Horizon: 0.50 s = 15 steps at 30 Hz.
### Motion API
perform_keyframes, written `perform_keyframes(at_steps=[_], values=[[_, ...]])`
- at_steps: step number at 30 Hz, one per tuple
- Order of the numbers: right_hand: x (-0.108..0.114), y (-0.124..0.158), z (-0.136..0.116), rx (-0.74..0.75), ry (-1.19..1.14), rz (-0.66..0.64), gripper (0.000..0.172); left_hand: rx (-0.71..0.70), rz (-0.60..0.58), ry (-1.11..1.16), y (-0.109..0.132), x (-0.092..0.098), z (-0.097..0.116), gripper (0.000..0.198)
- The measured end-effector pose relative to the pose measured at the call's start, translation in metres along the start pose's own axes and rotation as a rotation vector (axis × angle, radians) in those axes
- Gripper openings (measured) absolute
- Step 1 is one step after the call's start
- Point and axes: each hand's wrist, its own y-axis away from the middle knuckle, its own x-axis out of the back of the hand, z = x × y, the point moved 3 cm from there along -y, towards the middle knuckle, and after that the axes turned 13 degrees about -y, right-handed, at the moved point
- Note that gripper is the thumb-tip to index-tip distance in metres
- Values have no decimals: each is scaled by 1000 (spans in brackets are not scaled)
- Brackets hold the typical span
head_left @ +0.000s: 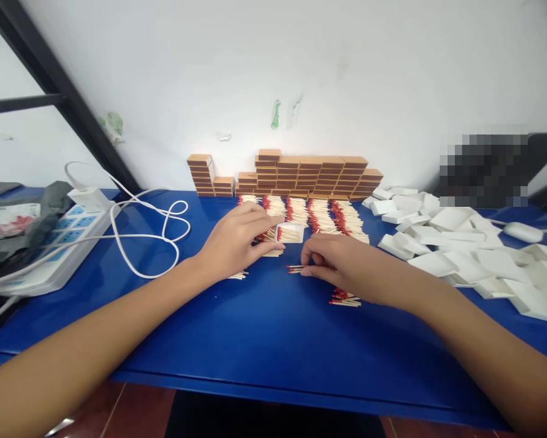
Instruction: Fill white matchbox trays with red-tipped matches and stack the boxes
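My left hand [239, 237] grips a small white matchbox tray [296, 227] by its left end, thumb below and index finger above. Red-tipped matches [290, 234] lie in the tray. To the right, my right hand [332, 258] pinches a few matches [295, 269], red heads pointing left, just above or on the blue table [255, 340]. Behind both hands spread several rows of loose matches [325, 216], partly covered by my left fingers. A smaller bunch of matches [345, 298] lies under my right wrist, and some stick ends [239, 275] show below my left hand.
Stacked brown matchboxes [296, 173] line the wall. A heap of white trays [465, 237] covers the right side, with a white computer mouse [523, 232] beyond. At left lie a power strip [67, 234], a looped white cable [163, 237] and a dark plastic bag [56, 204].
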Motion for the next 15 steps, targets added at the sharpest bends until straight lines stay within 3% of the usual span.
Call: perform_keyframes(at_steps=[8,15], values=[[-4,1,0,-56,16,-46,20,92,-73,7,0,-2,1,37],[-10,4,5,-36,77,-65,22,74,-37,8,-1,-1,3,35]])
